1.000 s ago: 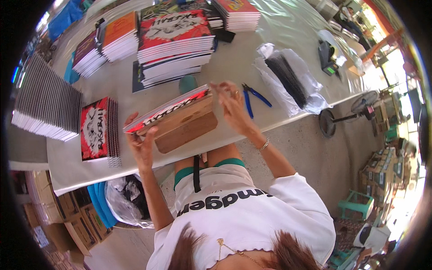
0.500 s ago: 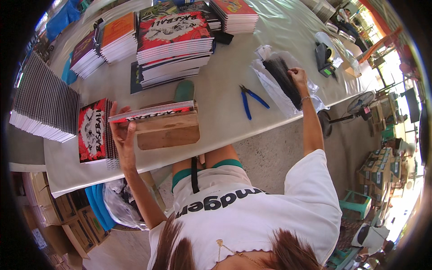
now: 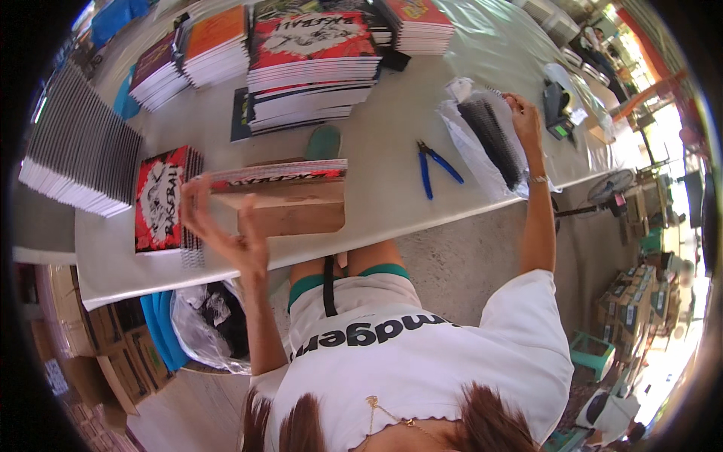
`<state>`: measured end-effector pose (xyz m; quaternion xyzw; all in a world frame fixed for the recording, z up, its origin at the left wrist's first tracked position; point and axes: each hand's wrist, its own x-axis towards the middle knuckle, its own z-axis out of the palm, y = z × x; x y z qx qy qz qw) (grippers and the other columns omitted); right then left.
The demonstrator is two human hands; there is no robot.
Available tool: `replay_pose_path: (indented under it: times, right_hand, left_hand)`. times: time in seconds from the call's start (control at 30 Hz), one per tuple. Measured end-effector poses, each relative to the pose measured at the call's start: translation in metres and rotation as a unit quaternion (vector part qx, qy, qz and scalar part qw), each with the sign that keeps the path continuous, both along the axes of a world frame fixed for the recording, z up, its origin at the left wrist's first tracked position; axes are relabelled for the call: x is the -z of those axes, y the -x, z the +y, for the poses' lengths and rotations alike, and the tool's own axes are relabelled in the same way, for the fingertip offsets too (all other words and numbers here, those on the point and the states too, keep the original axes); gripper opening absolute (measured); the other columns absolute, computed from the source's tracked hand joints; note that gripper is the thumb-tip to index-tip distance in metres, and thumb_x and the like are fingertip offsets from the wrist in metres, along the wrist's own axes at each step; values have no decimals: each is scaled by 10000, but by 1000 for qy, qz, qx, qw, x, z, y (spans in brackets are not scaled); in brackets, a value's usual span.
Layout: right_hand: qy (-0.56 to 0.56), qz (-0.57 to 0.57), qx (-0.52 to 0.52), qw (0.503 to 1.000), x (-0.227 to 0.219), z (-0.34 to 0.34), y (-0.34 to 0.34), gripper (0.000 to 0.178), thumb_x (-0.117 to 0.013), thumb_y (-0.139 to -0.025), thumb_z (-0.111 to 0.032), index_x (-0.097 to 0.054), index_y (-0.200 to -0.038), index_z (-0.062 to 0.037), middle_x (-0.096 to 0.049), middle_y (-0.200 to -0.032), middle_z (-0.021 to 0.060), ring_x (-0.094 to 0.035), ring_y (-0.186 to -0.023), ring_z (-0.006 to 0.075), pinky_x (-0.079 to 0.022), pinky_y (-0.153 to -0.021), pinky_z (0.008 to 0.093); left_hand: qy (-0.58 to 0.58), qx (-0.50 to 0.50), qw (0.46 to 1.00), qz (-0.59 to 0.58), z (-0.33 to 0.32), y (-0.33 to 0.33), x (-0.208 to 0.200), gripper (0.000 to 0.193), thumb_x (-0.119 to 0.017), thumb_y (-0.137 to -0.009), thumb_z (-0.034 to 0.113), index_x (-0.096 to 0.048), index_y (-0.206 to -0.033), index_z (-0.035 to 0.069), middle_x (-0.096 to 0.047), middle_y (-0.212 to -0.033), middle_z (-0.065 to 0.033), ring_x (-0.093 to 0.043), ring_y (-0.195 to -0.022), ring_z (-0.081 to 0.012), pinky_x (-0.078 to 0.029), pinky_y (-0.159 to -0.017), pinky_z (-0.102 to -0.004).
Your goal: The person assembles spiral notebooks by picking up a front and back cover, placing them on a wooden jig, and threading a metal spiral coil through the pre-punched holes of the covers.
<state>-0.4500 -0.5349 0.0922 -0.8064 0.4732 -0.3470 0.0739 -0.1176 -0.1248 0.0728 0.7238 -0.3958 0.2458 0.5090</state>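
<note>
Standing open with its fingers spread, the left hand (image 3: pixel 235 242) is at the left end of a wooden block (image 3: pixel 301 218) near the front edge of the table (image 3: pixel 384 184); whether its fingertips touch anything is hard to tell. Along the far side of that block rests a red book (image 3: pixel 279 175), page edges toward the viewer, and a light steadying touch there would probably serve better than a squeeze, so that its sheets stay square. Just left, red spiral-bound books (image 3: pixel 160 200) lie close by, best left clear of that wrist.

Farther out on the right, blue-handled cutters (image 3: pixel 429 169) lie with handles apart, between the block and a white plastic bag (image 3: pixel 476 167). On the bag lies a bundle of dark coils (image 3: pixel 488 139). At its far end the right hand (image 3: pixel 525 118) is closed in a pinch, seemingly on a thin coil (image 3: pixel 493 91) that pokes out leftward. Lifting one coil alone by its end, slowly and along its length, should keep neighbours from snagging or bending; a firm tug could stretch it.

Beyond stand a rounded green object (image 3: pixel 324 142) and a tall stack of books (image 3: pixel 312 41)
</note>
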Motion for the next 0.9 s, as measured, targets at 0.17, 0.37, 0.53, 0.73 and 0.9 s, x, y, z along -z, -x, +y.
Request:
replay_pose_path:
  times: [0.17,0.37,0.53,0.73,0.9]
  right_hand:
    - [-67,-107,-250,960,-39,118,-76,188,-619,-910,-127,-702,-1056,-41,-704,-891,100,-597,-794,123,-477,-722,279]
    - [-169,-139,-398,891,-35,200,-132,199,-630,-880,-56,-706,-1063,-45,-643,-855,110,-552,-735,159,-473,-714,293]
    - [-190,-139,-392,890,-31,213,-145,218,-634,-855,-31,-702,-1061,-35,-635,-849,115,-563,-745,197,-469,-719,320]
    - [-200,-111,-407,884,-31,214,-146,203,-602,-869,-17,-683,-1056,-13,-642,-851,124,-592,-736,211,-467,-720,322]
    - [-221,-118,-420,872,-27,214,-145,180,-572,-903,-31,-658,-1058,-2,-642,-846,118,-588,-695,193,-465,-676,316]
  left_hand:
    - [-89,36,995,-31,-28,34,-6,568,-729,-814,329,-551,-1305,108,-400,-1399,-121,-282,-1384,-318,-108,-1136,-573]
    - [-118,62,991,-34,-59,57,-14,578,-771,-754,430,-586,-1242,183,-379,-1412,-61,-279,-1394,-302,19,-1118,-624]
    - [-142,53,987,-52,-71,53,-14,380,-764,-740,431,-568,-919,160,-478,-1257,-34,-335,-1354,-280,15,-1110,-652]
    - [-167,46,984,-50,-71,51,-13,331,-750,-743,388,-568,-896,158,-505,-923,-14,-474,-1071,-229,-24,-1127,-627]
    - [-161,58,983,-68,-69,48,-13,344,-738,-758,416,-582,-923,157,-504,-905,-8,-480,-1002,-228,-95,-1131,-559]
